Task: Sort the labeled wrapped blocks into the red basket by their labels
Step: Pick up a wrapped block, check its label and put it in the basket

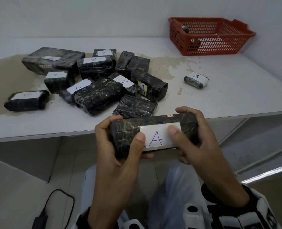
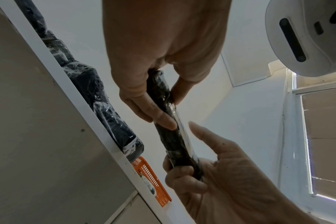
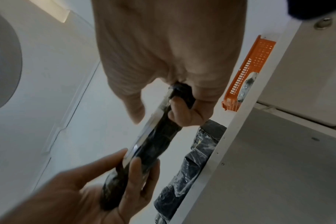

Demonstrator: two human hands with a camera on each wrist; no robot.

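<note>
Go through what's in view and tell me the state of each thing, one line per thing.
Left hand: grips the held block's left end.
Right hand: grips its right end.
Held block: lifted in front of the table edge, label A facing up.
Red basket: on the table's far right, something dark inside.
Small A block: lying alone on the table.
Pile of wrapped blocks: heaped, some overlapping.

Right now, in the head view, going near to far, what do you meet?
Held block in the left hand and right hand → pile of blocks → lone A block → red basket.
</note>
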